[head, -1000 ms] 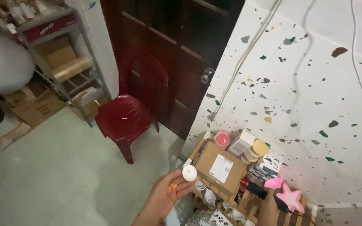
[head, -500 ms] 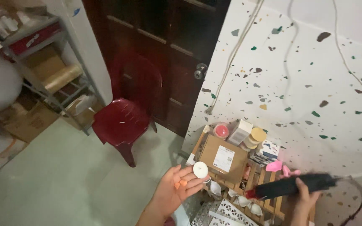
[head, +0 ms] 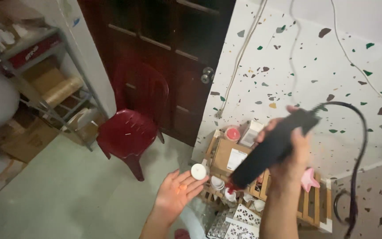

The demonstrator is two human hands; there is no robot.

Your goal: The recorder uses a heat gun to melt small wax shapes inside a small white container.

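A small white round disc [head: 198,171] rests on the fingertips of the left hand [head: 177,193], which is spread flat, palm up, above the floor. The right hand [head: 292,155] is closed around a long black corded tool [head: 273,148], held tilted with its reddish tip pointing down toward the disc; its black cable [head: 354,168] loops to the right. Just behind both hands, a low wooden crate shelf [head: 308,208] stands against the speckled wall [head: 315,71], carrying a cardboard box [head: 224,152] and a red candle [head: 232,133]. 1 red plastic chair [head: 131,128] stands before the dark door [head: 173,57].
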